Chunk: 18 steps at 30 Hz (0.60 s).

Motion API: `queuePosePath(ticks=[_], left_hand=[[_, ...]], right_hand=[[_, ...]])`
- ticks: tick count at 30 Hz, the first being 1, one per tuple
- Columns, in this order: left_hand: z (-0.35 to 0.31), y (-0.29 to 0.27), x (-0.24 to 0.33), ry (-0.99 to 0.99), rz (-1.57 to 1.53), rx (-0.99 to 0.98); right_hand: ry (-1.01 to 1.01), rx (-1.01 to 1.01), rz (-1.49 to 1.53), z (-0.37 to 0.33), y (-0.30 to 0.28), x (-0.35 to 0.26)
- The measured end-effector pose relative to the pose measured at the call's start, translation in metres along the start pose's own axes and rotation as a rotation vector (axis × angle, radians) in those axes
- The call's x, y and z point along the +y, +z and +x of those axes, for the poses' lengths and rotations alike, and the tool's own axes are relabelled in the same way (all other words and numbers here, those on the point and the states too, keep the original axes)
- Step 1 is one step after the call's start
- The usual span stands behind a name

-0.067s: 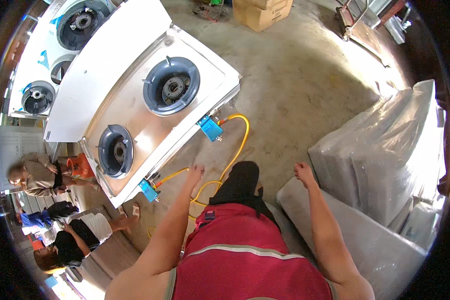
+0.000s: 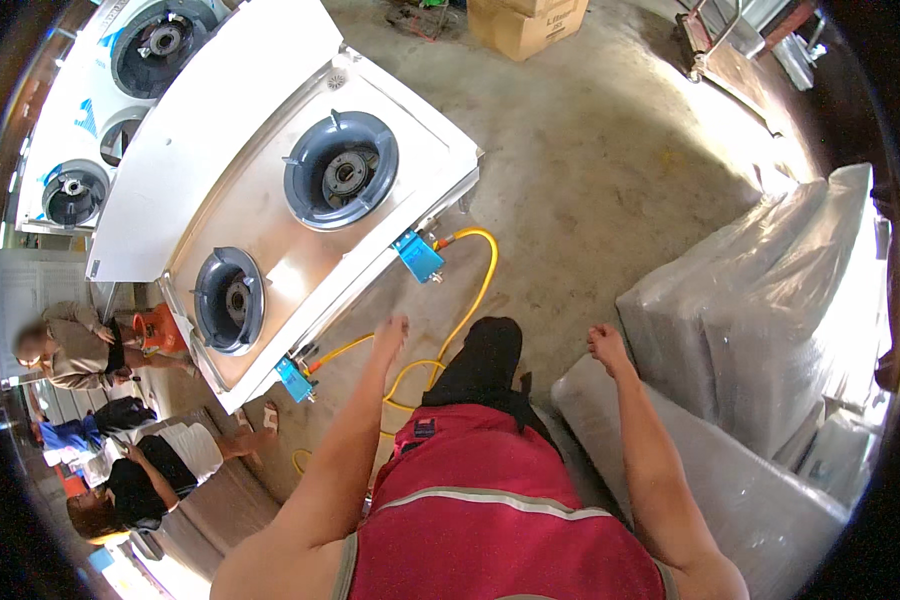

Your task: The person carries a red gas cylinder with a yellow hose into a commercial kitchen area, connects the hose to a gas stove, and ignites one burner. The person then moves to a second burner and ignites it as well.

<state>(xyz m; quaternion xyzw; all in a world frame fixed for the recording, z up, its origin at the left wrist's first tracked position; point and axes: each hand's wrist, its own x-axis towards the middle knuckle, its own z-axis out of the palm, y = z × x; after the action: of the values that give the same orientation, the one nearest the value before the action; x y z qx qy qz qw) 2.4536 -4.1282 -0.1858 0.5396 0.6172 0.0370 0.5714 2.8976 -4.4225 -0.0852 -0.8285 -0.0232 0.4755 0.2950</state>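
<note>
My left hand (image 2: 391,338) hangs in front of the stove, above the yellow gas hose (image 2: 491,280), with its fingers loosely stretched and nothing seen in it. My right hand (image 2: 605,346) is held out to the right with its fingers curled in and no object visible in them. It is nearest to the plastic-wrapped bundles (image 2: 730,310). The two-burner gas stove (image 2: 305,262) stands at my front left, with a dark burner ring (image 2: 341,170) at the far end and another burner ring (image 2: 229,301) at the near end. Blue valve boxes (image 2: 418,257) sit along its front edge.
A second stove (image 2: 90,130) stands behind the white back panel. Two people, one in a brown top (image 2: 75,335) and one in black (image 2: 140,485), are at the left. A cardboard box (image 2: 525,25) and a flat trolley (image 2: 732,75) stand farther off. A wrapped slab (image 2: 690,440) lies at my right.
My left hand has moved slightly forward, away from my body. My right hand stays almost in place, and the view has shifted a little.
</note>
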Motion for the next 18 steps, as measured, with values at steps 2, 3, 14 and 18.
queuePosePath(ticks=[2, 3, 14, 18], left_hand=[[0.049, 0.018, 0.044, -0.009, -0.108, 0.130], [0.068, 0.025, 0.057, -0.091, -0.213, 0.219], [0.185, 0.051, 0.080, -0.499, -0.965, 0.405], [0.175, 0.054, 0.097, -0.576, -0.998, 0.419]], right_hand=[[-0.085, -0.066, -0.026, 0.011, -0.009, 0.000], [-0.069, -0.101, -0.022, 0.016, -0.013, 0.004], [0.137, -0.120, -0.294, 0.126, -0.121, 0.052], [-0.105, 0.012, -0.397, 0.191, -0.147, 0.020]])
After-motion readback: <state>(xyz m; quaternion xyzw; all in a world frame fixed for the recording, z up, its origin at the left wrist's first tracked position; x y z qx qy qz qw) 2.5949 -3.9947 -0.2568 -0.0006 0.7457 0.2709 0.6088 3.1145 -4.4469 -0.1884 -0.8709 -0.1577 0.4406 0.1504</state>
